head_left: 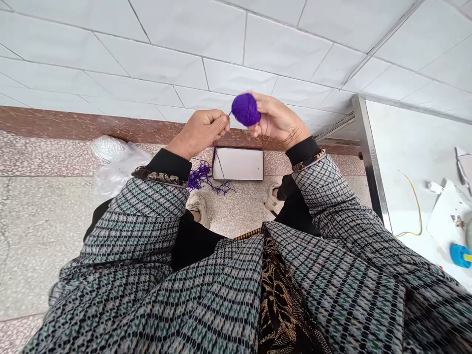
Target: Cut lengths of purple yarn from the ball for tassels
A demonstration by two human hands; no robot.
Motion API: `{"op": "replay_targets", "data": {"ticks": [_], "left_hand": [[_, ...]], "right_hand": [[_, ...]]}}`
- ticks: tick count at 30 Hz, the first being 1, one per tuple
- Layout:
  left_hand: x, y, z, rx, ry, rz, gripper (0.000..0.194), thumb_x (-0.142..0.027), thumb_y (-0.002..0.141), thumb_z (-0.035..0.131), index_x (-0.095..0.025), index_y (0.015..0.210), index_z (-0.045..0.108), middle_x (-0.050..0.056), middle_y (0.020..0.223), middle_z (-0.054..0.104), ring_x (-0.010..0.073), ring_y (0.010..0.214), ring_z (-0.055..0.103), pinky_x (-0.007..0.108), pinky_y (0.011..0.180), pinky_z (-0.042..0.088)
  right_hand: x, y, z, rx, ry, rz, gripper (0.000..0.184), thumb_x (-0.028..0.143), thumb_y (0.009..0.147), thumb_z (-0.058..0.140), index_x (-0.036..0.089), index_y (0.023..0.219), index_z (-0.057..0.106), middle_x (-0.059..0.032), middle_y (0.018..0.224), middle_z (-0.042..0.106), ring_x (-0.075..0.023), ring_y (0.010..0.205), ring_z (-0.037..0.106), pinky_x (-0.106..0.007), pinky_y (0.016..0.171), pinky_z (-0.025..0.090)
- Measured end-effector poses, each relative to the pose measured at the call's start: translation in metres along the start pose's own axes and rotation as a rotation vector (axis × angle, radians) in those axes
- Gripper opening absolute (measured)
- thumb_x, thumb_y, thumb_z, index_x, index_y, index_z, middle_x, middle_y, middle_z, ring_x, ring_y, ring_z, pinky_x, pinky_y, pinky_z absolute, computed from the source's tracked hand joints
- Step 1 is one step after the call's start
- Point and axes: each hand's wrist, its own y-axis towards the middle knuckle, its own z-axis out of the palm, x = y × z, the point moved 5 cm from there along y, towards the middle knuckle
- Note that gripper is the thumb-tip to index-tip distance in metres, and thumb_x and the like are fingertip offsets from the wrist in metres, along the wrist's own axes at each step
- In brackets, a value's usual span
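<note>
While the ball of purple yarn (246,109) hangs in the air above the floor, the right hand (277,119) wraps around its right side, with the fingers (258,101) curled firmly over the wool in a wide, holding grip. Just beside the ball, the left hand (200,133) pinches a thin strand of yarn (229,114) in a narrow grip between thumb and forefinger. A loose length of the same purple yarn (218,162) drops below the hands and runs across a flat white box (238,163) on the floor, ending in a tangled heap (201,177) against the box's left side. The person's feet sit below, with the left shoe (197,209) and right shoe (273,199) on either side of the box, and checked jacket sleeves (162,206) run up to black cuffs. A clear plastic bag (112,162) lies further left on the speckled stone floor (44,246), near a reddish stone ledge (73,123) under the white tiled wall (155,59). To the right, a steel frame (370,162) edges a white surface (413,147) holding a yellow wire (418,206) and a blue-capped object (460,255).
</note>
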Motion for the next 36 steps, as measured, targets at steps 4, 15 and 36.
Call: {"op": "replay_targets", "data": {"ticks": [4,15,36], "left_hand": [[-0.014,-0.006,0.019,0.105,0.043,-0.017,0.038,-0.023,0.110,0.063,-0.022,0.071,0.063,0.001,0.070,0.058,0.0150,0.066,0.050,0.031,0.073,0.043],[-0.020,-0.008,-0.013,0.175,-0.034,0.144,0.044,-0.051,0.111,0.069,-0.023,0.079,0.060,-0.002,0.074,0.049,0.0147,0.074,0.040,0.032,0.073,0.038],[-0.020,-0.006,0.019,0.364,-0.132,0.140,0.048,-0.052,0.109,0.075,-0.021,0.074,0.063,0.002,0.067,0.053,0.0135,0.062,0.044,0.031,0.067,0.038]], "right_hand": [[0.007,0.004,-0.005,-0.282,0.118,-0.117,0.017,0.021,0.119,0.066,0.023,0.111,0.052,0.0038,0.090,0.064,-0.0081,0.068,0.069,-0.017,0.070,0.063],[-0.020,0.002,-0.006,0.454,-0.209,-0.073,0.048,0.020,0.087,0.086,0.021,0.124,0.056,-0.0005,0.112,0.076,-0.0084,0.066,0.066,-0.017,0.056,0.057],[0.013,0.008,-0.024,-0.260,-0.226,-0.345,0.031,0.027,0.107,0.073,0.028,0.126,0.048,0.0007,0.113,0.067,-0.0125,0.080,0.071,-0.023,0.073,0.061]]}}
